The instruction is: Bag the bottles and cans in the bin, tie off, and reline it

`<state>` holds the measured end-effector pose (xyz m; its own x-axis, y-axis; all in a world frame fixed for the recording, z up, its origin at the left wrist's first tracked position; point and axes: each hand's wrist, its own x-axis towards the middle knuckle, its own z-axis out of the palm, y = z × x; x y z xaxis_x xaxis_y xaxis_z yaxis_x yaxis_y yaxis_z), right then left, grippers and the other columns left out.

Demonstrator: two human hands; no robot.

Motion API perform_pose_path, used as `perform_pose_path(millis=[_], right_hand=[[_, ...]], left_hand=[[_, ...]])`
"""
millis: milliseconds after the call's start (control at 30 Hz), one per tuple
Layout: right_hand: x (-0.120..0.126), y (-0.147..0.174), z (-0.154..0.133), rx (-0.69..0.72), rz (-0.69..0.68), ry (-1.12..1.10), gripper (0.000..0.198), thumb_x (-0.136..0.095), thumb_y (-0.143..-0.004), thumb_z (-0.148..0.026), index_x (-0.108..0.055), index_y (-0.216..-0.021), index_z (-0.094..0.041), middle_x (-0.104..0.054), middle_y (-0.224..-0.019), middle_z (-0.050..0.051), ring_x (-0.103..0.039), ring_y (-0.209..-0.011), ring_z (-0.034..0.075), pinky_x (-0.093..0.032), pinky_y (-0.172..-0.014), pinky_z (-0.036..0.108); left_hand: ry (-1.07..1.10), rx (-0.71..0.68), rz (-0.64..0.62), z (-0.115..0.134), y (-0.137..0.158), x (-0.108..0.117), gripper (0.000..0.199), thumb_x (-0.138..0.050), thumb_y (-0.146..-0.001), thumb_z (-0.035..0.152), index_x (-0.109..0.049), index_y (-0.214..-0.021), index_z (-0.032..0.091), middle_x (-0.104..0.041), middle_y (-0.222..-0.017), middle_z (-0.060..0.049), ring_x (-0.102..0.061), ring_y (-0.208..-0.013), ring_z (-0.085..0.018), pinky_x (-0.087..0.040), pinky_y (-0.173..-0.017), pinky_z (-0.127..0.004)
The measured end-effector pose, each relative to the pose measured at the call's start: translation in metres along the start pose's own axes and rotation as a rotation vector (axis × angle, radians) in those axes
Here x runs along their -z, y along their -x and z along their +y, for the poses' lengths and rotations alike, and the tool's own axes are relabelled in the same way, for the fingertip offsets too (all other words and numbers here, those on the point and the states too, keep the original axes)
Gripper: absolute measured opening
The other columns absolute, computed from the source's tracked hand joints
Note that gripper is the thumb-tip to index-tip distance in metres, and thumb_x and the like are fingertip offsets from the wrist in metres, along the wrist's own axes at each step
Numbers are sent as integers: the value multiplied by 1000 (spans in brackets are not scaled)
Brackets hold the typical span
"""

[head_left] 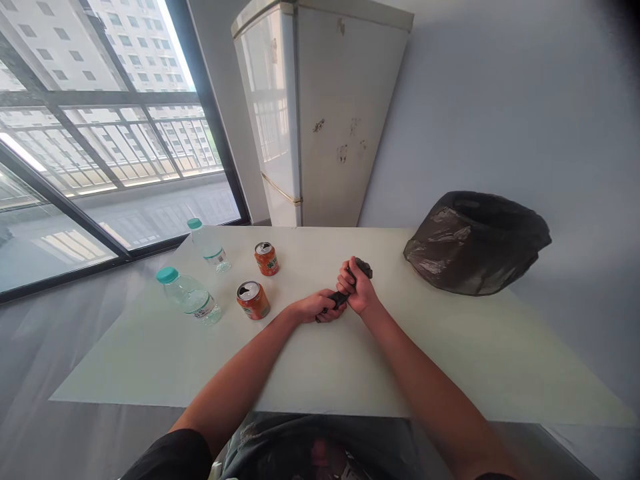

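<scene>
Above the middle of the white table (320,373), both hands grip one narrow, bunched-up black plastic bag (365,268). My right hand (354,287) wraps round its upper part, and a crumpled end sticks out past the fingers. Lower down and to the left, my left hand (323,307) is closed on the other end. Much of the bag is hidden inside the fingers. Left of my hands stand two orange soda cans, a nearer can (253,301) and a farther can (267,259), both with their tabs opened.
Two clear plastic bottles with teal caps, a nearer bottle (193,299) and a farther bottle (210,247), stand tilted in view at the table's left. A large dark garbage bag (450,250) gapes at the right, by the wall. Behind the table is a white fridge (345,113).
</scene>
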<state>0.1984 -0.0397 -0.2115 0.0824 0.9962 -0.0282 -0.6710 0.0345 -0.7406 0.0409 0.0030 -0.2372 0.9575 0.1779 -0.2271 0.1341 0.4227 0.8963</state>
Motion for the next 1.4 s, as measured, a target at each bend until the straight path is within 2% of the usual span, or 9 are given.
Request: perform_pose_path(millis=[267,400,567,733,867,967,1067,1233,1400], right_hand=[[5,0,-6,21,28,6,68,-90,-78,-53,-31,-66,-22,-17,-53,-11,-8,-47,6,-15,-39,22],[9,0,-10,44,55,35,65,-93,-77,-41,-32,-66,-21,-17,-52,-12,-9,-47,6,-16,-41,22],[14,-3,-7,45,21,80,75,-85,-83,-53,-22,-58,-21,-19,-51,-8,-15,-47,6,-18,-42,24],[14,-3,-6,17,-39,137,77,-75,-86,-68,-21,-58,-21,-19,-51,-8,-15,-46,7,-17,-43,25],[10,-2,-7,23,-47,217,77,-70,-87,-74,-20,-60,-22,-16,-53,-8,-12,-46,7,-14,-43,27],[9,-1,-4,52,-42,311,75,-67,-89,-73,-19,-62,-22,-15,-54,-8,-12,-47,8,-14,-45,28],[10,1,1,101,-51,444,72,-63,-94,-69,-17,-64,-23,-17,-56,-7,-14,-50,9,-17,-48,29],[11,4,4,224,-108,785,61,-60,-98,-65,-35,-62,-22,-31,-61,-4,-27,-57,13,-25,-56,32],[10,5,-2,351,-290,1074,44,-78,-88,-53,-51,-73,-23,-55,-83,3,-46,-84,21,-39,-80,36]], left_hand=[[-6,-40,-29,-3,-1,-1,22,-58,-63,18,-55,-85,16,-47,-68,1,-40,-53,-9,-23,-39,-19],[50,-75,0,-3,-1,-2,33,-66,-78,30,-62,-105,11,-60,-82,-6,-56,-65,-13,-40,-43,-19],[82,-84,71,-5,-3,-2,43,-71,-88,48,-63,-108,10,-66,-92,-12,-65,-71,-18,-55,-49,-25],[84,-99,102,-7,-5,-2,48,-74,-88,52,-62,-108,11,-68,-92,-11,-66,-69,-18,-55,-48,-26],[33,-125,112,-6,-5,-5,47,-75,-88,53,-60,-106,12,-66,-89,-9,-62,-66,-15,-47,-42,-23],[5,-133,95,-7,-4,-6,38,-74,-89,48,-58,-98,14,-59,-77,-3,-56,-59,-12,-45,-42,-22],[9,-116,92,-9,-5,-4,29,-72,-89,41,-56,-92,16,-48,-65,4,-50,-52,-11,-49,-49,-25],[168,-79,156,-12,-10,1,28,-68,-87,41,-56,-90,16,-50,-71,1,-51,-54,-12,-52,-48,-27],[259,-82,193,-12,-11,7,39,-62,-86,51,-63,-92,12,-67,-85,-13,-69,-74,-25,-58,-51,-32]])
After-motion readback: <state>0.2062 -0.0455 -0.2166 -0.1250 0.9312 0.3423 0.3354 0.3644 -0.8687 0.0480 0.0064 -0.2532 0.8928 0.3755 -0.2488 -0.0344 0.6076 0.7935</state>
